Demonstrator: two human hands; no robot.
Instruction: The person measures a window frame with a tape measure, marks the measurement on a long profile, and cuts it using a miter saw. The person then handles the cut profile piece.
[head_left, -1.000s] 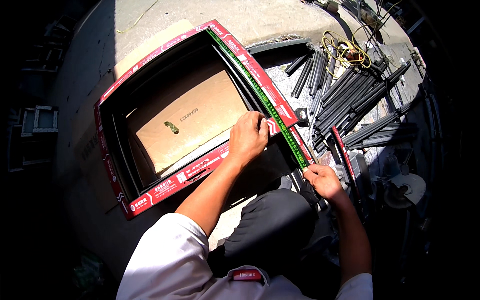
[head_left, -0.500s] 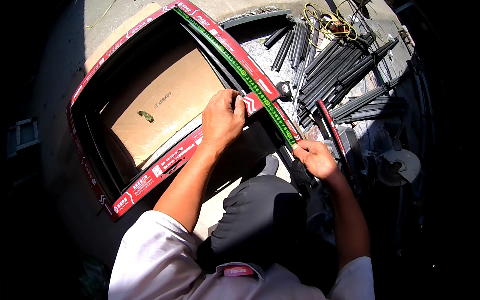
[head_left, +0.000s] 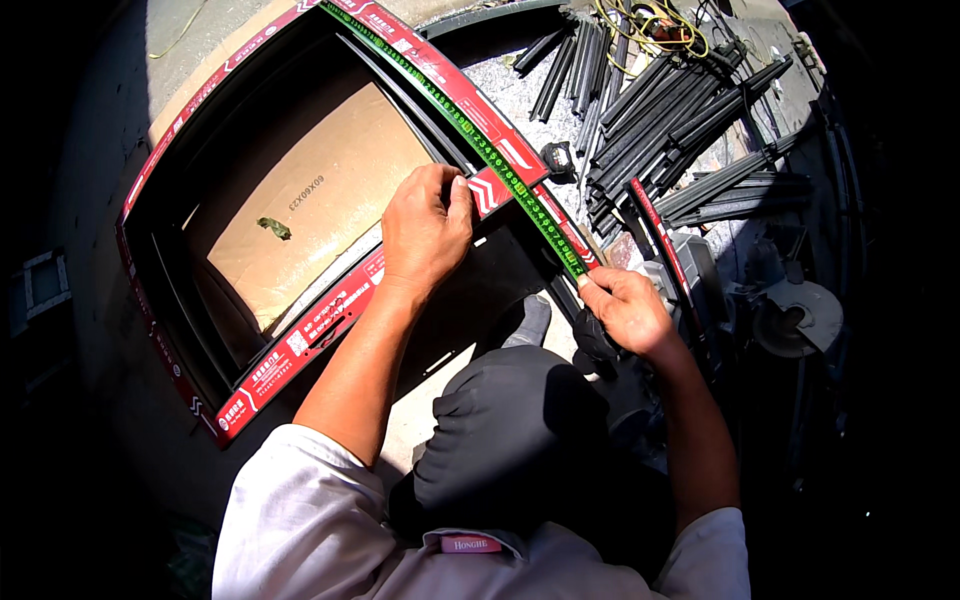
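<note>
A green tape measure blade (head_left: 466, 128) lies stretched along the right side of a window frame (head_left: 268, 380) covered with red printed film. My right hand (head_left: 634, 314) pinches the near end of the blade between thumb and fingers, over a red-filmed bar that runs on past the frame's corner. Closed around the frame's near bar, close to that corner, is my left hand (head_left: 428, 225); its fingertips are partly hidden behind the hand. The blade passes just right of my left hand, apart from it.
Brown cardboard (head_left: 310, 200) with a dried leaf (head_left: 274, 229) shows through the frame. Dark cut profiles (head_left: 665, 125) lie heaped at the right, with a yellow cord (head_left: 604, 48) beyond. A red-filmed strip (head_left: 660, 235) stands near a machine with a round disc (head_left: 800, 318).
The frame and surroundings sit slightly further left and higher in the picture. Both hands keep their holds, and the tape blade stays along the frame.
</note>
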